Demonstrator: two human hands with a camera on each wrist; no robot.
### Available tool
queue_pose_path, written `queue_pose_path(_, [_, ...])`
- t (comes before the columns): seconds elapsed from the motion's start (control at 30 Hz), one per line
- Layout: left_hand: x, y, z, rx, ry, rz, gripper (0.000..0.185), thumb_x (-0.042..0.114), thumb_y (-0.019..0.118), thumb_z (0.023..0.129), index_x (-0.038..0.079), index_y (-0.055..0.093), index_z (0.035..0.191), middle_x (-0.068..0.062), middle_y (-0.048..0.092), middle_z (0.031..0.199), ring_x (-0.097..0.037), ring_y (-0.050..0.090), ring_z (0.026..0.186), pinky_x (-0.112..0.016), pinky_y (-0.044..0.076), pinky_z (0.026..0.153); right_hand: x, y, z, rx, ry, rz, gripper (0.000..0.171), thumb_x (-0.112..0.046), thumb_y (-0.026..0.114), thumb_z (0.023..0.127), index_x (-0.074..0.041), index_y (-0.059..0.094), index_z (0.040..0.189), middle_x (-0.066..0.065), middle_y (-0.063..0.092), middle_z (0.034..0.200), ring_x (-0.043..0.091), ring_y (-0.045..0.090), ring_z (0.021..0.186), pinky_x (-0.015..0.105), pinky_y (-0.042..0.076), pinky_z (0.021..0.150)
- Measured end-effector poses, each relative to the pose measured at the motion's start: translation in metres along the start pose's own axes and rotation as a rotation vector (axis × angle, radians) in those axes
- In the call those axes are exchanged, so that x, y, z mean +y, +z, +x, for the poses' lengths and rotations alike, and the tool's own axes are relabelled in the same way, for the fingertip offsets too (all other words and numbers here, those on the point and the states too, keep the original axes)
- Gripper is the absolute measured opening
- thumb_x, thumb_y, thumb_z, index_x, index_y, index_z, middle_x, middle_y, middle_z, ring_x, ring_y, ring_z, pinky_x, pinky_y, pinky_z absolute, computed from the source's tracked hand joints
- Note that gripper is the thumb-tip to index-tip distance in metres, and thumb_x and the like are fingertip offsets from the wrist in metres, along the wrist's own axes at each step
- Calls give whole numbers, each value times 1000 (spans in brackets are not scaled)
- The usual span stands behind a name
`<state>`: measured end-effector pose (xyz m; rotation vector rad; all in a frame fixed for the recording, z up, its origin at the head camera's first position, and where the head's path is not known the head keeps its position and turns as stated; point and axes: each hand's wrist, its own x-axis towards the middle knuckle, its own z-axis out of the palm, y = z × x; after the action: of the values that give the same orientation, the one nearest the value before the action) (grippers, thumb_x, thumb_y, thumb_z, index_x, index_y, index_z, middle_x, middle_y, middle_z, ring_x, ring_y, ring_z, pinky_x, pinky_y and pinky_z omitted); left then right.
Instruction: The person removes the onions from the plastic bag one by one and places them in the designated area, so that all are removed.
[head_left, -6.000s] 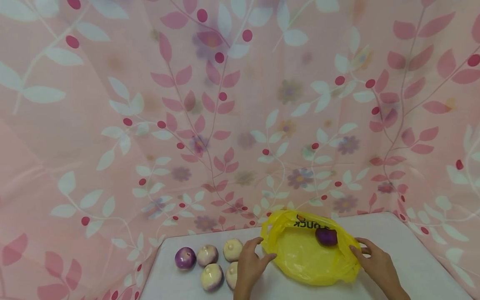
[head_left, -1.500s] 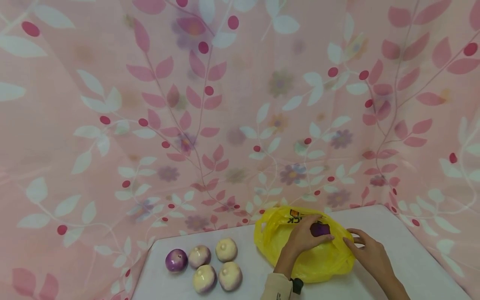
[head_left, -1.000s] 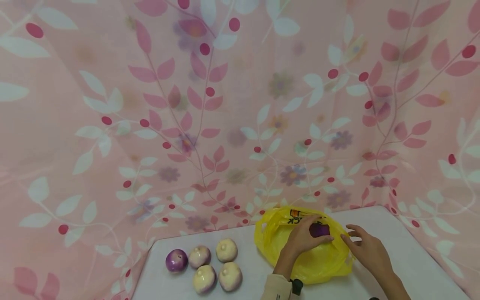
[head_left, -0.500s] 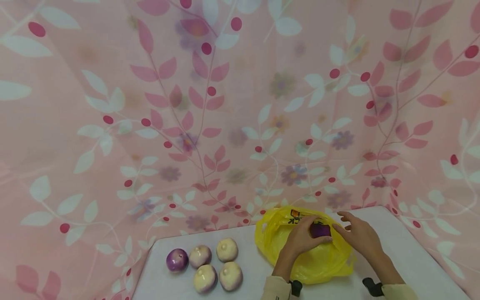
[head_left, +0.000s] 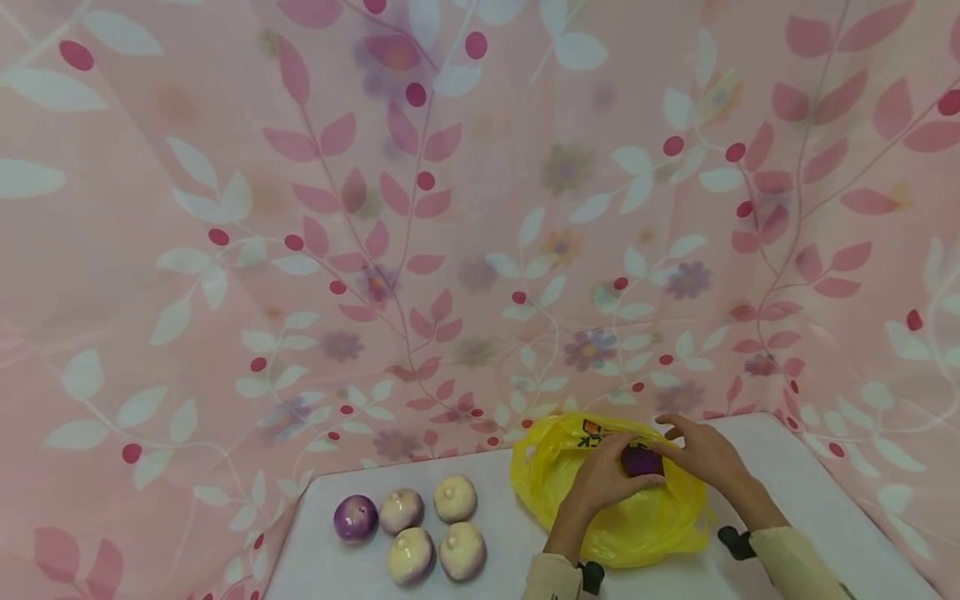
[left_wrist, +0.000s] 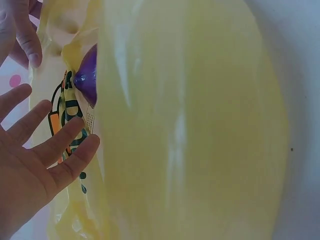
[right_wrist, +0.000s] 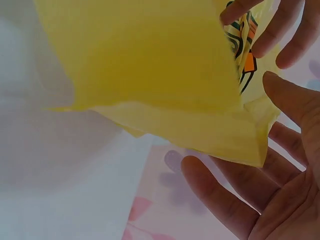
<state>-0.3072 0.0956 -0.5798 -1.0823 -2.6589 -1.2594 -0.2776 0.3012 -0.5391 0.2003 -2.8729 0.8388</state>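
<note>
- Curtain (head_left: 450,250), pink with leaf and berry print, hangs behind and around the white worktop (head_left: 787,500).
- Far left on the worktop: one purple onion (head_left: 355,517), alone at the end of the row.
- Just right of it, four pale onions (head_left: 435,529) sit in a tight cluster, two behind and two in front, touching or nearly touching each other.
- Yellow plastic bag (head_left: 637,521) lies flat on the worktop right of the cluster, apart from it, with printed lettering near its far rim.
- Left hand (head_left: 603,483) rests on the bag from the near side. In the left wrist view its fingers (left_wrist: 55,145) are straight and spread apart, lying against the printed part of the bag and holding nothing.
- Dark purple onion (head_left: 640,460) sits at the far rim of the bag, between the two hands; the left thumb lies just under it. From the left wrist it shows as a purple bulge (left_wrist: 89,75) beside a fold of the plastic.
- Right hand (head_left: 705,454) reaches over the onion from the right, fingers relaxed and apart. The right wrist view shows its open palm under the bag edge (right_wrist: 250,145), not clamped on it.
</note>
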Motion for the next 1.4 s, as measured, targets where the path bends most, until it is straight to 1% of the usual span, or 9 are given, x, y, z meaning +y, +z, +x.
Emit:
queue_pose_path(0.17, [0,0,0,-3,10,7,69,59,69,83,31,49,143,10,50,140,-16,54,119,-23,49,83,4,2,7,-23,-11,16,42,-32,71,91,-7,62,124,15,71,103,39,66,91,56,52,76])
queue_pose_path(0.33, [-1,0,-1,-2,1,-8,69,60,68,83,32,49,143,11,50,141,-14,52,122,-27,49,89,6,2,10,-41,-7,33,27,-26,68,93,-8,67,114,14,71,102,39,65,94,57,51,79])
queue_pose_path(0.53, [-1,0,-1,-6,-22,-18,69,58,70,84,35,47,145,12,49,142,-10,51,122,-29,49,90,10,2,13,-38,-14,79,22,-19,66,94,-6,68,111,16,70,104,40,64,96,59,51,81])
queue_pose_path(0.8, [-1,-2,-2,2,-47,23,75,62,70,81,26,50,144,10,49,143,-10,50,125,-31,49,92,20,5,14,7,-35,163,14,-10,63,95,-4,67,106,18,68,105,40,65,93,53,54,75])
queue_pose_path(0.87, [-2,-3,-2,0,-50,35,75,61,70,81,26,50,145,10,49,143,-10,50,125,-30,49,92,21,5,13,6,-29,191,13,-11,62,96,-5,66,107,19,68,104,37,65,90,47,55,70])
queue_pose_path(0.93, [-2,-2,-3,-3,-56,40,76,61,71,81,25,50,145,10,49,142,-10,50,124,-30,49,91,21,5,12,-10,-6,240,14,-11,61,97,-4,65,109,19,68,101,33,64,77,43,54,61])
queue_pose_path(1.1, [-4,-2,-4,-10,-85,26,77,60,73,80,24,50,144,10,50,141,-11,52,121,-28,49,89,25,7,10,-73,77,359,19,-14,57,100,-2,62,114,18,68,95,22,50,52,36,49,44])
queue_pose_path(1.3, [-7,-2,-5,1,-76,18,74,58,74,80,29,49,144,10,52,139,-10,52,122,-31,49,92,30,10,7,-102,141,427,24,-16,55,101,2,59,116,28,66,105,25,65,73,38,54,48])
queue_pose_path(1.4, [-8,-2,-6,5,-67,16,73,58,73,80,31,49,144,11,52,139,-9,51,123,-32,48,94,32,11,7,-106,181,444,27,-18,55,101,3,59,118,30,64,109,27,66,79,40,55,51])
